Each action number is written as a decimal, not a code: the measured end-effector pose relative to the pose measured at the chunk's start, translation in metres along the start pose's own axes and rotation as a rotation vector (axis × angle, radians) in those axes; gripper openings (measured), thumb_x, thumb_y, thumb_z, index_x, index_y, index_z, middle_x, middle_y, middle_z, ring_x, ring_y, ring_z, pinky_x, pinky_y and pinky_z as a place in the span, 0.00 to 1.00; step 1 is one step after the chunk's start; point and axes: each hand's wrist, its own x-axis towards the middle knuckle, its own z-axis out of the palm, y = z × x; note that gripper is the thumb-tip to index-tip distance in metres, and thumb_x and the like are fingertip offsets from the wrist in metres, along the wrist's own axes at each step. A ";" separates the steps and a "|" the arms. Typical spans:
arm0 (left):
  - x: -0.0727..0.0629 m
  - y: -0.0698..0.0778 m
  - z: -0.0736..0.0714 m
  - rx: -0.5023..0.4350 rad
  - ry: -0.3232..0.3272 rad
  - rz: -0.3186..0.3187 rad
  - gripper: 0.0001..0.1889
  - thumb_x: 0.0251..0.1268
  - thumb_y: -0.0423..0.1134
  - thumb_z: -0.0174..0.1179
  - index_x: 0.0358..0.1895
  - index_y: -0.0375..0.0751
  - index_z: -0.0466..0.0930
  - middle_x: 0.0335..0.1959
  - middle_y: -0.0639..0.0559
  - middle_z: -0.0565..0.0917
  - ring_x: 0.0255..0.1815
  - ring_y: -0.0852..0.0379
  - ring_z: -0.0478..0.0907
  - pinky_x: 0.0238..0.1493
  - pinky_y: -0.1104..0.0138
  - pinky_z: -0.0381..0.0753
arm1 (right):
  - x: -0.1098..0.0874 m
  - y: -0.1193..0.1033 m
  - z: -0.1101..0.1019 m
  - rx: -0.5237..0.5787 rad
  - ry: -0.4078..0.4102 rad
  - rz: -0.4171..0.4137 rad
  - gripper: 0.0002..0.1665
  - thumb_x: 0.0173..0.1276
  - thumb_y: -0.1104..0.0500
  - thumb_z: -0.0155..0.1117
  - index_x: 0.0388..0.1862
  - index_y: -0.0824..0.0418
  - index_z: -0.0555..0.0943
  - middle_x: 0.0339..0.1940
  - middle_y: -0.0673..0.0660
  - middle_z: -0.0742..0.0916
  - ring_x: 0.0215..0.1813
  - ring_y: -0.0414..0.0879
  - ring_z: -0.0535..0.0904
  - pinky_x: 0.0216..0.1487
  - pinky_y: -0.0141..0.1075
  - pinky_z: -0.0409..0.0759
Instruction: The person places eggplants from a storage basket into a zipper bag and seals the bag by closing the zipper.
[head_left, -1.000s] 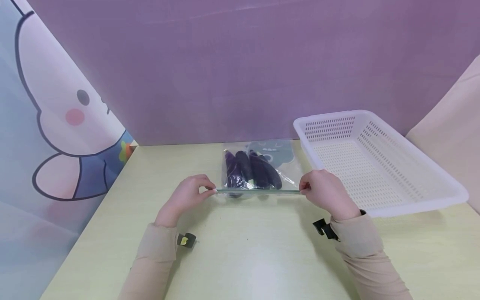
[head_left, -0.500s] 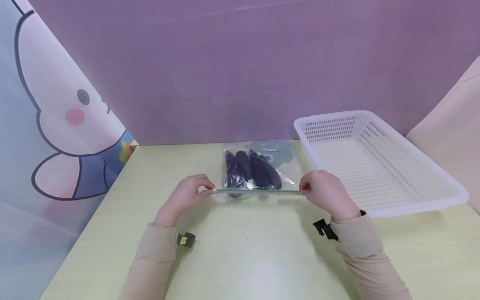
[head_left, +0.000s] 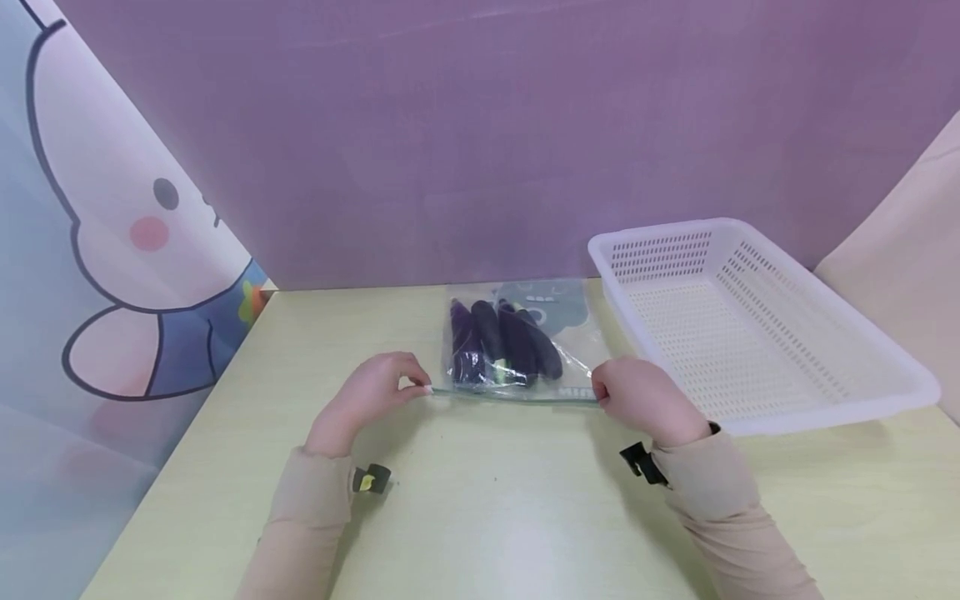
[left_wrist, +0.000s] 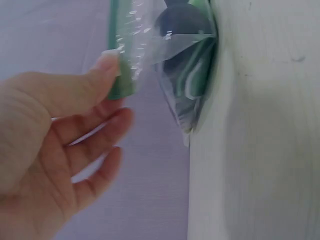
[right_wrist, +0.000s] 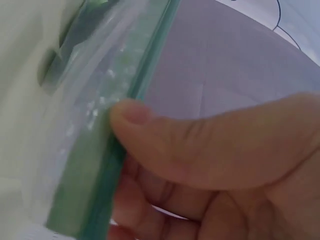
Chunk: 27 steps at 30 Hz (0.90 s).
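Note:
A clear zip bag (head_left: 581, 354) with a green-edged mouth lies on the table with several dark purple eggplants (head_left: 517, 342) inside. My left hand (head_left: 375, 387) pinches the left end of the bag's mouth between thumb and forefinger; the left wrist view shows its thumb (left_wrist: 102, 72) on the green strip (left_wrist: 120, 85). At the strip's right end, my right hand (head_left: 645, 396) pinches the edge, its thumb (right_wrist: 165, 142) lying across the green band (right_wrist: 145, 75) in the right wrist view. Between both hands the strip runs nearly straight, slightly lower on the right.
To the right stands a white perforated plastic basket (head_left: 810, 408), close to my right hand. A purple backdrop (head_left: 480, 150) rises behind the pale table (head_left: 480, 517). On the left hangs a cloth (head_left: 142, 233) with a cartoon figure.
My right hand has come slightly down toward me and left, lowering the right end of the bag's mouth. The left hand has barely moved. More of the bag's front shows.

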 end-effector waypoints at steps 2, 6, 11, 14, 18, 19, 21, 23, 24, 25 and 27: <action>-0.001 0.001 -0.001 -0.010 -0.053 -0.003 0.04 0.57 0.35 0.65 0.36 0.42 0.85 0.34 0.55 0.85 0.39 0.55 0.81 0.48 0.58 0.80 | 0.000 0.000 0.002 0.005 -0.019 -0.011 0.16 0.42 0.76 0.49 0.12 0.55 0.66 0.16 0.49 0.70 0.23 0.43 0.63 0.27 0.33 0.62; -0.001 0.001 -0.001 -0.041 -0.142 -0.024 0.04 0.57 0.34 0.64 0.35 0.43 0.85 0.33 0.55 0.84 0.38 0.57 0.80 0.47 0.60 0.79 | 0.000 0.000 0.004 0.012 -0.061 -0.041 0.15 0.44 0.75 0.53 0.13 0.55 0.70 0.16 0.48 0.74 0.23 0.42 0.66 0.28 0.33 0.66; 0.000 0.005 0.002 -0.079 -0.252 -0.083 0.04 0.56 0.34 0.65 0.34 0.46 0.85 0.35 0.57 0.85 0.40 0.58 0.79 0.49 0.60 0.78 | 0.002 0.002 0.009 0.034 -0.123 -0.071 0.13 0.47 0.73 0.58 0.16 0.55 0.75 0.19 0.47 0.79 0.25 0.41 0.71 0.30 0.34 0.71; 0.001 0.005 0.007 -0.082 -0.297 -0.108 0.04 0.55 0.34 0.66 0.33 0.48 0.85 0.35 0.58 0.85 0.41 0.58 0.79 0.50 0.60 0.78 | 0.001 0.001 0.011 0.042 -0.145 -0.080 0.14 0.46 0.75 0.53 0.17 0.56 0.74 0.20 0.48 0.79 0.26 0.42 0.70 0.30 0.34 0.71; 0.001 0.007 0.012 -0.084 -0.327 -0.118 0.05 0.53 0.33 0.66 0.32 0.48 0.84 0.34 0.58 0.84 0.39 0.60 0.78 0.49 0.62 0.78 | -0.001 -0.002 0.013 0.032 -0.193 -0.075 0.16 0.44 0.77 0.48 0.18 0.56 0.73 0.21 0.48 0.78 0.26 0.43 0.70 0.31 0.33 0.70; 0.001 0.008 0.013 -0.082 -0.334 -0.118 0.05 0.53 0.33 0.66 0.31 0.48 0.84 0.34 0.58 0.84 0.38 0.61 0.77 0.49 0.62 0.78 | -0.001 -0.002 0.013 0.028 -0.207 -0.071 0.17 0.43 0.78 0.47 0.18 0.57 0.73 0.22 0.48 0.78 0.27 0.43 0.70 0.31 0.33 0.70; 0.001 0.010 0.013 -0.087 -0.347 -0.111 0.04 0.53 0.32 0.66 0.29 0.47 0.84 0.32 0.58 0.84 0.35 0.62 0.77 0.47 0.63 0.78 | -0.001 -0.003 0.014 0.018 -0.236 -0.055 0.18 0.43 0.79 0.46 0.19 0.57 0.73 0.22 0.48 0.78 0.27 0.43 0.70 0.31 0.33 0.70; 0.000 0.011 0.013 -0.090 -0.357 -0.103 0.04 0.52 0.32 0.66 0.28 0.46 0.84 0.30 0.59 0.84 0.33 0.63 0.76 0.46 0.64 0.78 | 0.000 -0.004 0.014 0.013 -0.253 -0.046 0.19 0.41 0.79 0.45 0.19 0.57 0.73 0.23 0.48 0.78 0.28 0.43 0.71 0.32 0.34 0.71; 0.000 0.012 0.013 -0.095 -0.359 -0.105 0.04 0.52 0.32 0.67 0.27 0.46 0.84 0.29 0.59 0.83 0.32 0.63 0.76 0.45 0.65 0.78 | 0.000 -0.004 0.014 0.017 -0.262 -0.040 0.19 0.40 0.79 0.44 0.19 0.57 0.73 0.24 0.49 0.79 0.29 0.43 0.71 0.32 0.34 0.71; 0.000 0.012 0.013 -0.099 -0.361 -0.108 0.04 0.52 0.32 0.67 0.27 0.46 0.83 0.28 0.59 0.83 0.32 0.63 0.76 0.45 0.65 0.78 | 0.000 -0.004 0.014 0.020 -0.269 -0.035 0.20 0.39 0.79 0.44 0.19 0.56 0.73 0.25 0.49 0.79 0.30 0.43 0.71 0.33 0.34 0.71; 0.000 0.013 0.014 -0.103 -0.363 -0.116 0.04 0.52 0.32 0.67 0.26 0.46 0.83 0.27 0.60 0.83 0.31 0.64 0.75 0.44 0.65 0.78 | 0.000 -0.004 0.015 0.030 -0.281 -0.027 0.20 0.38 0.79 0.44 0.20 0.57 0.73 0.26 0.49 0.79 0.30 0.43 0.71 0.33 0.35 0.72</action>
